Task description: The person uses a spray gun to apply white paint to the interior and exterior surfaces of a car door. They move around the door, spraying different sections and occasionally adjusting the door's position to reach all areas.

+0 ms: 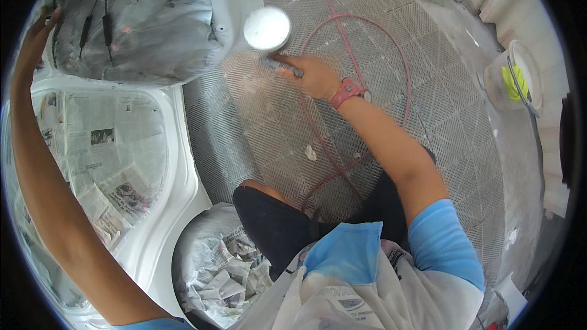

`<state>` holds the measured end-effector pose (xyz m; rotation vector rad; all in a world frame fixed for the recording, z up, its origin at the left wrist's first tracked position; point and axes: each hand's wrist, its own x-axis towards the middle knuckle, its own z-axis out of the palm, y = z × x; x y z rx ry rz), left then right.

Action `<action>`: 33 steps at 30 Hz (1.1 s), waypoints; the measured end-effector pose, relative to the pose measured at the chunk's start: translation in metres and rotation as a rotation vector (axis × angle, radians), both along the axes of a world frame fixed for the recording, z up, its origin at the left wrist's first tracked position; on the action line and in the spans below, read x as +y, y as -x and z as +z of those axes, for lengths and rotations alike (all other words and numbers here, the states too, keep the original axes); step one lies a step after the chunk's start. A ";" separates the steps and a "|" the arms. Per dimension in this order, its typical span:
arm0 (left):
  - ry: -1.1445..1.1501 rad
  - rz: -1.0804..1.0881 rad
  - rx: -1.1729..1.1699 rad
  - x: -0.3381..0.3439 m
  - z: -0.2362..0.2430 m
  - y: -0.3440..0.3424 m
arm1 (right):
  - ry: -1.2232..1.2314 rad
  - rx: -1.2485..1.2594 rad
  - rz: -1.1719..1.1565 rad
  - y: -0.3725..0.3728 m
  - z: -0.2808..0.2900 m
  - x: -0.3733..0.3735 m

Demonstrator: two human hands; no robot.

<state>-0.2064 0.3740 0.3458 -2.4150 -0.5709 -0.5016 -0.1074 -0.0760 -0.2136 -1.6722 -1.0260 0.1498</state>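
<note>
My right hand (310,77), wearing a red watch, is closed on the handle of a spray gun (282,65). Its round white cup (267,29) points up at me, beside the pale edge of an open car door (241,0). Plastic sheeting (153,30) covers the door's inner side, with two dark slim parts on it. At the far left my left hand (44,27) reaches up to the sheeting's outer edge. Its fingers look stretched and apart, though the picture's rim partly cuts them off.
A red hose (373,19) loops over the grated floor (452,85). Newspaper (116,134) masks the white car body's (186,177) opening; sheeting and newspaper cover the wheel (220,269) beside my knee. A white bucket (498,82) with a yellow-green cloth stands along the right wall.
</note>
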 end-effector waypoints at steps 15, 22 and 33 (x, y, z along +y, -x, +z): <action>0.034 0.016 0.045 -0.061 -0.016 -0.007 | -0.178 -0.189 -0.294 0.006 0.169 -0.090; 0.045 -0.017 0.003 -0.066 -0.025 -0.007 | -0.343 -0.206 -0.517 0.039 0.272 -0.136; -0.005 -0.007 -0.094 -0.029 -0.038 -0.036 | -0.045 -0.121 -0.309 0.083 0.286 -0.086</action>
